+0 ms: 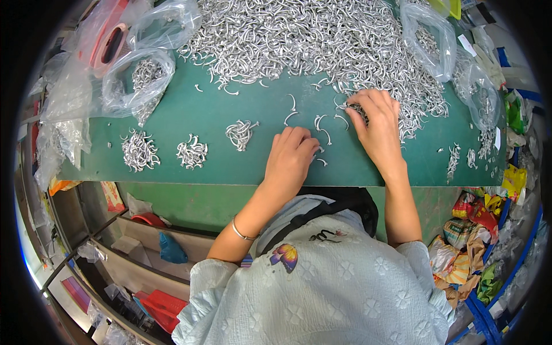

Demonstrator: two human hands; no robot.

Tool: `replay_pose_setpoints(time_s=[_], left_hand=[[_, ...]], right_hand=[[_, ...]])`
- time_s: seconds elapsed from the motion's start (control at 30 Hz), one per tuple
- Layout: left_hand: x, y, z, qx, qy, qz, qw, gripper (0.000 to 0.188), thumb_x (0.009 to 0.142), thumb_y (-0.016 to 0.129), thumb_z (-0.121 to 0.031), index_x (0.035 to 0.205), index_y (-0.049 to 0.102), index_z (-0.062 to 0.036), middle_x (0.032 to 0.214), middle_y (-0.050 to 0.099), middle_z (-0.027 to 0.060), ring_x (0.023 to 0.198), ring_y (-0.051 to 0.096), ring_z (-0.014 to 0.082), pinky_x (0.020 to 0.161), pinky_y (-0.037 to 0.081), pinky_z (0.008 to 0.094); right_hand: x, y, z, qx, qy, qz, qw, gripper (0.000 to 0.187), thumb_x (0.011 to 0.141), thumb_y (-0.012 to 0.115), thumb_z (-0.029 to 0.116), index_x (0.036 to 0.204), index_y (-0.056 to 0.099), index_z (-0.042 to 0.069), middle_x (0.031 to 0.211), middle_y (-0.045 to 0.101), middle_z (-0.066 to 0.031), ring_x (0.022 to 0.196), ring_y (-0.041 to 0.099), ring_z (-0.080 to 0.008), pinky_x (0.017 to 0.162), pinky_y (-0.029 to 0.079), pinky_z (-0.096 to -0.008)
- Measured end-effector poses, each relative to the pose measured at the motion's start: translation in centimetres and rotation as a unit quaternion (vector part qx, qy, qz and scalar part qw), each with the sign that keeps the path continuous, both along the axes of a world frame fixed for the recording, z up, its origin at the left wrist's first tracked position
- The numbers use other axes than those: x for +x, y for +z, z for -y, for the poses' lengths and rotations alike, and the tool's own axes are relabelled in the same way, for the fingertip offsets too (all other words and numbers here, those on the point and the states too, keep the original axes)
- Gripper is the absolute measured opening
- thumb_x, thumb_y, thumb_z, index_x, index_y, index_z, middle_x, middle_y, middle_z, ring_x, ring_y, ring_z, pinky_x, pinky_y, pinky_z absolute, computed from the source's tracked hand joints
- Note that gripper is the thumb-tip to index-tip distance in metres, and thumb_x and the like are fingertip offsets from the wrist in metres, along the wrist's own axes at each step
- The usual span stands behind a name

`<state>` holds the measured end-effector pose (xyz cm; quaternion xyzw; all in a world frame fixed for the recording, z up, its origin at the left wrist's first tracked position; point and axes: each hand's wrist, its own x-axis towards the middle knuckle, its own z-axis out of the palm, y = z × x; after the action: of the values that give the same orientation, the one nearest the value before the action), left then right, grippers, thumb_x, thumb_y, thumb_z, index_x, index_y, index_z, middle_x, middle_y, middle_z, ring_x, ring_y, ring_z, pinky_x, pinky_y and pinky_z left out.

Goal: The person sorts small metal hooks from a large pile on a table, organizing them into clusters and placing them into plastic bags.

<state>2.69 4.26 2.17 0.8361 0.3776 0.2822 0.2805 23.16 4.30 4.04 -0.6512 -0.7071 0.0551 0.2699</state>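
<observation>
Small curved silver metal pieces lie in a large heap (299,40) across the far side of the green table (218,103). My right hand (376,123) is at the heap's near right edge, its thumb and fingers curled round a few of the metal pieces. To its left, closer to the table's front edge, my left hand (292,158) rests with bent fingers; what they hold is hidden. Piece ends stick out beside those fingertips. Several loose curved pieces (323,127) lie between the hands. Three small piles (240,135), (192,152), (140,150) sit in a row at the left.
Clear plastic bags holding metal pieces stand at the left (141,80) and right (477,92). Small clusters (453,161) lie near the right front corner. Below the table are a shelf with a red basket (164,307) at left and colourful packaging (460,247) at right.
</observation>
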Motion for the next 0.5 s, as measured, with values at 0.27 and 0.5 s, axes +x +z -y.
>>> replay_pose_setpoints(time_s=[0.27,0.5], left_hand=[[-0.6,0.7,0.7,-0.026,-0.006,0.001,1.0,0.021,0.078,0.065,0.004,0.098,0.066,-0.003,0.093,0.058,0.0094,0.087,0.055,0.0276,0.075,0.042,0.0369],[2.0,-0.1,-2.9,0.049,0.043,-0.052,0.997,0.021,0.081,0.064,0.002,0.101,0.066,-0.0051,0.099,0.057,0.0085,0.091,0.054,0.0269,0.076,0.04,0.0366]], right_hand=[[-0.4,-0.8,-0.9,0.026,0.012,0.009,1.0,0.015,0.076,0.071,0.003,0.088,0.063,0.006,0.089,0.057,-0.0041,0.088,0.053,-0.0235,0.082,0.036,-0.0384],[-0.4,-0.3,-0.1,0.034,-0.033,0.018,0.999,0.016,0.077,0.07,0.003,0.091,0.064,0.006,0.091,0.059,-0.0044,0.09,0.054,-0.0234,0.081,0.036,-0.0379]])
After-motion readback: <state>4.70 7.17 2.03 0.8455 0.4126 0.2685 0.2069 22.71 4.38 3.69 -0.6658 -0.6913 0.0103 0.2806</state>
